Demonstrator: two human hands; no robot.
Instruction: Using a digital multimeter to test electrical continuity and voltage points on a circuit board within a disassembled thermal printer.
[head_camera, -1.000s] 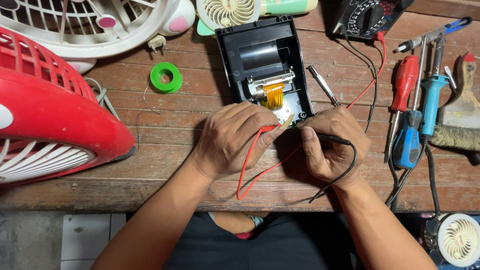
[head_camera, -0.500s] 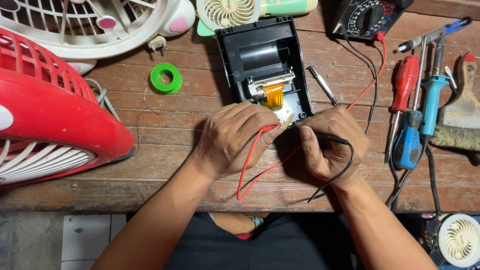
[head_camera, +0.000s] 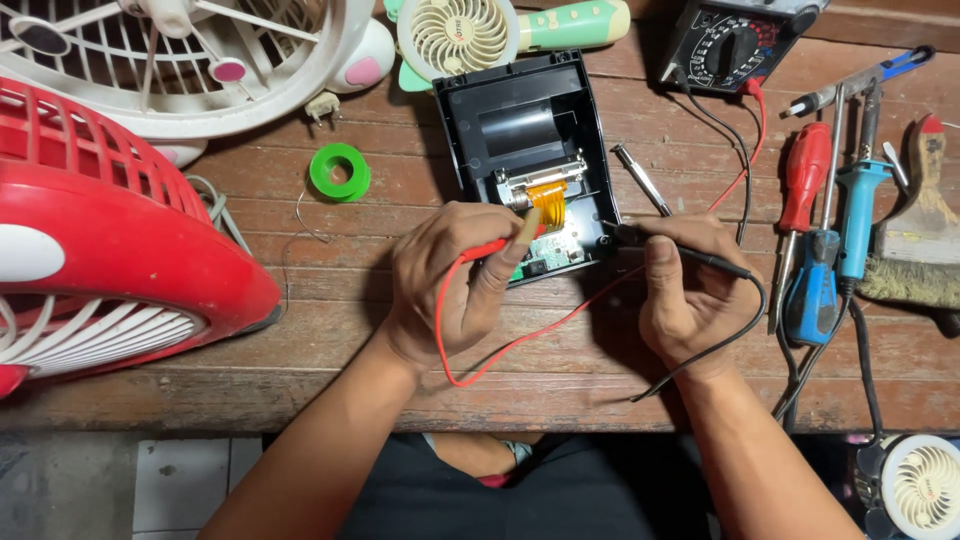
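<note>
Four fans (head_camera: 120, 250), two probes (head_camera: 690, 255), two screwdrivers (head_camera: 805, 185), one multimeter (head_camera: 735, 40)

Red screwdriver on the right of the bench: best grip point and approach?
Grip the red screwdriver by its thick red handle, coming down from above. It lies flat on the wooden bench with its shaft pointing toward the person. The blue-handled tool lies close on its right, so a top pinch across the handle probably fits best.
</note>
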